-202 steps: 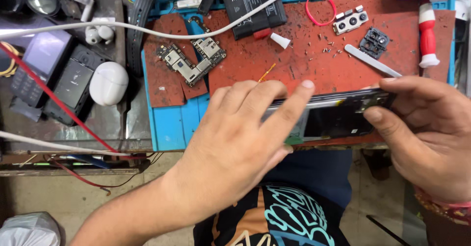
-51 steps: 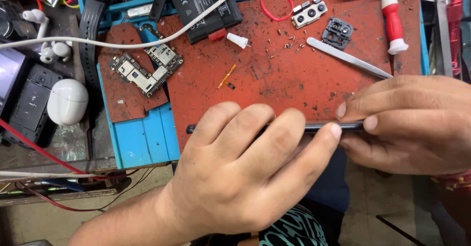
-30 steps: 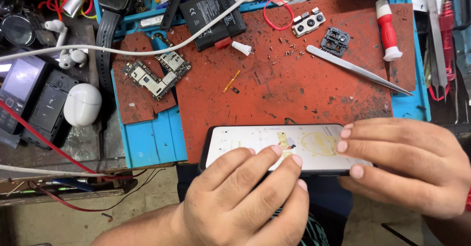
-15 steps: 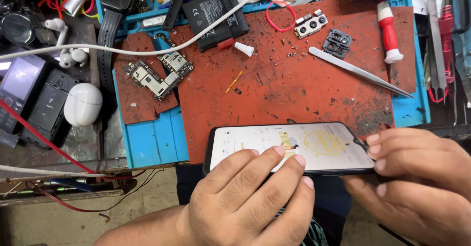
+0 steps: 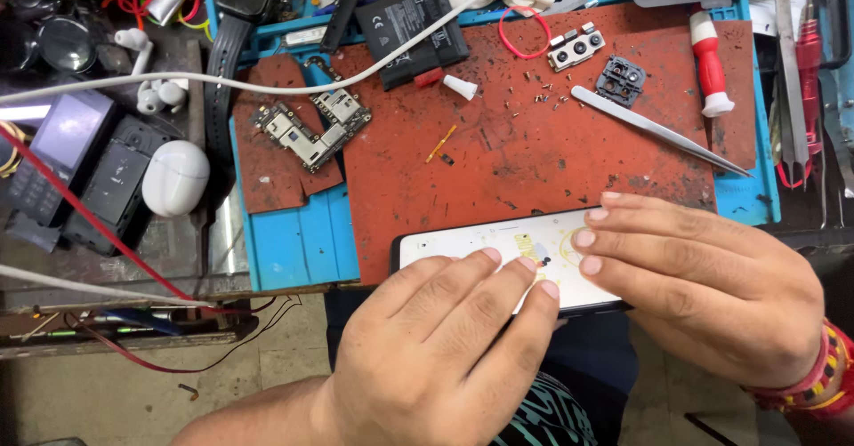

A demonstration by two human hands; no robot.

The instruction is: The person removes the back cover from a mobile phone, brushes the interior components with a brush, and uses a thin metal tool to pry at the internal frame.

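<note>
Phone: a smartphone (image 5: 498, 255) with a pale, whitish panel facing up sat at the near edge of the red work mat (image 5: 534, 170), right in front of the person. Only the left and middle stretch showed; the rest was under fingers.
Left hand: the left hand (image 5: 445, 357) lay flat over the phone's lower left part, fingers (image 5: 525, 273) spread on the panel. Pressing rather than pinching, nothing held inside it as far as I could see.
Right hand: the right hand (image 5: 703, 286) covered the phone's right end completely, fingertips (image 5: 584, 238) resting on the panel beside a small yellowish mark. Couldn't tell if the thumb wrapped underneath, so the actual grip was hidden.
Yellowish mark: some faint drawing or sticker between the two sets of fingertips, too small to make out tbh.
Wrist: red and yellow thread bands (image 5: 823, 375), partly cut off by the frame edge.
Mat stuff: a bare circuit board (image 5: 311, 130), a black battery (image 5: 414, 32), metal tweezers (image 5: 658, 130), a red-handled screwdriver (image 5: 709, 64), a camera module (image 5: 576, 48) and tiny scattered screws (image 5: 543, 95) that were hard to count.
Left of the mat: a white earbud case (image 5: 175, 177) and dark old phones (image 5: 80, 175), half hidden under a white cable (image 5: 178, 86).
Top edge: clutter cut off, mostly unreadable.
</note>
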